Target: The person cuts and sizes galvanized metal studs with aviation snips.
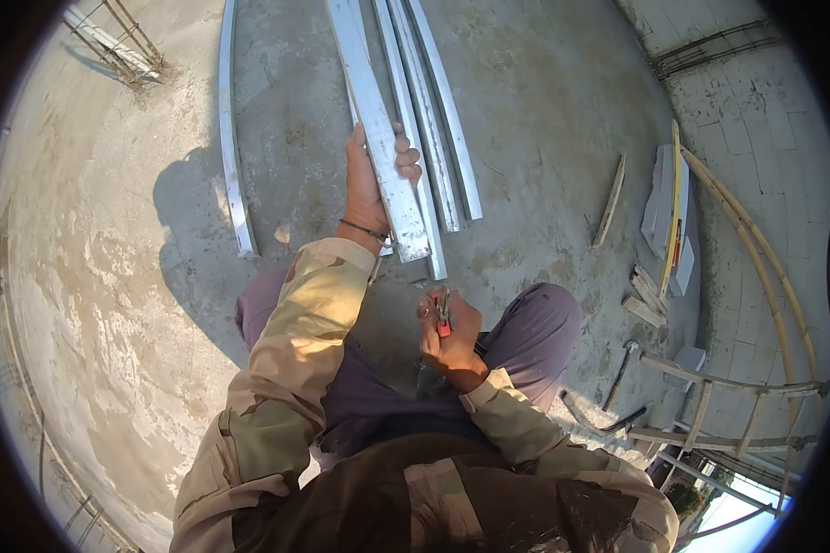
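My left hand (364, 192) is wrapped round a long silvery metal profile (378, 147) near its close end, lifting that end above the floor. In my right hand (456, 339), held between my knees, is a small pair of pliers (444, 313) with red handles. Its jaws point away from me, just short of the profile's end and apart from it. Several more metal profiles (450, 120) lie lengthwise on the floor beneath and beside the held one. A single metal profile (232, 147) lies apart to the left.
Rough concrete floor (544, 120) surrounds me. On the right lie a wood strip (610, 201), a yellow spirit level (673, 212), wood offcuts (648, 297) and a hammer (622, 376). A wooden ladder (729, 385) is at the lower right. Rebar (138, 46) sticks up at the upper left.
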{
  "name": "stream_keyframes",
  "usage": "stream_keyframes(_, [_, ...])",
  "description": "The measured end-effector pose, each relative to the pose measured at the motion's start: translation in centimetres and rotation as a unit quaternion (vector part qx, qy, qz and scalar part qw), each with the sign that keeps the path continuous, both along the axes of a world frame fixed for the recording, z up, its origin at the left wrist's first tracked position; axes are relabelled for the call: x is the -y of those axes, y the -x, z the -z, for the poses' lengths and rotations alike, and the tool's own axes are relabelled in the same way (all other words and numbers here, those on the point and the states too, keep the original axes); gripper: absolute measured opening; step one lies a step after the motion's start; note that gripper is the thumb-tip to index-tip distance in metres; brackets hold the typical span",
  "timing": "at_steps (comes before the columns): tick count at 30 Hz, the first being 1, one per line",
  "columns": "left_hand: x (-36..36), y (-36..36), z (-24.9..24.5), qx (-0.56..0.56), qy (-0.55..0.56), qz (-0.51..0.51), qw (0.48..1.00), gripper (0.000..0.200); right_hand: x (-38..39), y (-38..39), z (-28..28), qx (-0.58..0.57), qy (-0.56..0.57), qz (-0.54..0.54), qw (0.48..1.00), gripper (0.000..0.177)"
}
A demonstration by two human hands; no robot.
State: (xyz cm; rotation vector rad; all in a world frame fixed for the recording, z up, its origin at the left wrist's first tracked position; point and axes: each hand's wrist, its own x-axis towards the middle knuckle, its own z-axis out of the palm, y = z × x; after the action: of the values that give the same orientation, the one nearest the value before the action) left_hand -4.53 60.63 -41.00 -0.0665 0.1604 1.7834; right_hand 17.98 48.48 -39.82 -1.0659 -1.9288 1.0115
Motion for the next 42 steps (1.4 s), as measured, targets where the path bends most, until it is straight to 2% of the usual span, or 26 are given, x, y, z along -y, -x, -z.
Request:
stream_keyframes(1, [0.6,-0.3,0.4,0.000,0.004,-0.001,1.000,0.048,-0.7,0.6,0.1,0.003,0.006,-0.004,1.000,0.017])
stream_keyframes(3, [1.7,-1.2,1.1,0.020,0.025,0.004,0.999,0.047,-2.0,1.4,0.0,0.148,0.166,-0.050,0.974,0.018])
stream_keyframes(5, [0.6,0.0,0.4,0.030,0.023,-0.003,0.999,0.044,-2.0,1.7,-1.7,0.146,0.133,-0.045,0.979,0.020])
stream_keyframes(7, [0.4,0.2,0.8,0.020,0.015,-0.003,1.000,0.043,-1.1,1.2,-3.0,0.076,0.143,-0.022,0.987,0.019])
stream_keyframes(8, [0.4,0.0,0.6,0.030,0.019,-0.003,0.999,0.043,-0.6,1.1,-3.9,-0.002,0.100,-0.006,0.995,0.021])
stream_keyframes(9, [0.3,-0.1,0.4,0.039,0.022,-0.002,0.999,0.043,-0.7,1.1,-3.8,0.001,0.103,-0.004,0.995,0.021])
stream_keyframes(11, [0.7,-0.7,0.1,0.041,0.027,-0.006,0.999,0.043,-1.0,1.4,-3.5,-0.087,-0.128,0.022,0.988,0.018])
stream_keyframes(12, [0.5,-0.6,-0.4,0.037,0.022,-0.014,0.999,0.042,-1.0,1.3,-2.6,-0.089,-0.134,0.022,0.987,0.018])
stream_keyframes(13, [0.2,-0.5,-0.4,0.033,0.014,-0.016,0.999,0.042,-1.3,1.4,-1.3,0.043,-0.003,-0.001,0.999,0.017])
stream_keyframes(14, [0.2,-0.4,0.0,0.013,0.018,-0.013,1.000,0.042,-1.5,1.5,-0.1,0.172,0.130,-0.023,0.976,0.016])
stream_keyframes(15, [0.2,-0.3,0.5,-0.004,0.024,-0.016,1.000,0.041,-1.8,2.0,-0.8,0.171,0.126,-0.028,0.977,0.016])
stream_keyframes(17, [0.6,-0.7,0.5,0.009,0.037,-0.012,0.999,0.040,-0.4,2.2,-3.5,0.006,0.050,0.016,0.999,0.014])
stream_keyframes(18, [0.7,-0.9,-0.2,0.010,0.043,-0.019,0.999,0.039,-0.8,2.1,-3.8,-0.052,-0.077,-0.006,0.996,0.014])
stream_keyframes(19, [0.3,-0.7,-1.0,0.007,0.043,-0.027,0.999,0.039,-1.3,2.5,-3.1,-0.055,-0.080,-0.004,0.995,0.014])
stream_keyframes(20, [0.1,-0.4,-0.2,-0.011,0.036,-0.017,0.999,0.046,-1.6,2.7,-2.0,0.027,0.073,-0.001,0.997,0.016])
stream_keyframes(21, [0.2,-0.4,-0.1,-0.013,0.030,-0.016,0.999,0.046,-2.0,3.1,-1.6,0.107,0.220,-0.001,0.970,0.018])
stream_keyframes(24, [0.2,-0.2,0.3,-0.039,0.058,-0.017,0.997,0.046,-0.1,2.4,-2.1,0.010,0.153,0.021,0.988,0.024])
stream_keyframes(25, [0.3,-0.3,0.0,-0.034,0.064,-0.017,0.997,0.046,-0.4,2.6,-1.9,0.015,0.159,0.021,0.987,0.024])
stream_keyframes(27, [0.3,-0.6,-0.9,0.013,0.034,-0.019,0.999,0.038,-1.5,3.5,-1.8,0.117,0.240,-0.004,0.964,0.028])
stream_keyframes(28, [0.3,-0.4,-0.1,-0.016,0.084,-0.024,0.996,0.039,-1.5,3.0,-0.6,0.148,0.214,0.002,0.966,0.027])
stream_keyframes(32, [0.3,0.5,0.7,-0.046,0.102,-0.016,0.994,0.040,-1.8,-0.1,-3.0,0.152,0.280,-0.043,0.947,0.021])
stream_keyframes(35, [0.0,0.3,0.7,-0.104,0.140,-0.015,0.984,0.045,-4.2,-1.5,-5.4,0.077,0.256,-0.039,0.963,0.011])
stream_keyframes(37, [-0.1,0.2,-0.1,-0.103,0.165,-0.019,0.981,0.043,-7.2,-1.8,-5.7,0.104,0.039,-0.075,0.991,0.018])
stream_keyframes(39, [-0.2,0.0,-0.5,-0.165,0.236,-0.008,0.958,0.039,-10.3,-0.9,-6.6,0.097,0.017,-0.104,0.990,0.023])
stream_keyframes(41, [-0.2,-0.1,-0.5,-0.182,0.244,-0.002,0.952,0.038,-12.9,0.3,-7.2,0.091,0.000,-0.137,0.986,0.028])
stream_keyframes(42, [-0.2,0.0,-0.6,-0.207,0.251,0.006,0.946,0.038,-14.2,1.3,-7.3,0.123,-0.051,-0.196,0.972,0.031])
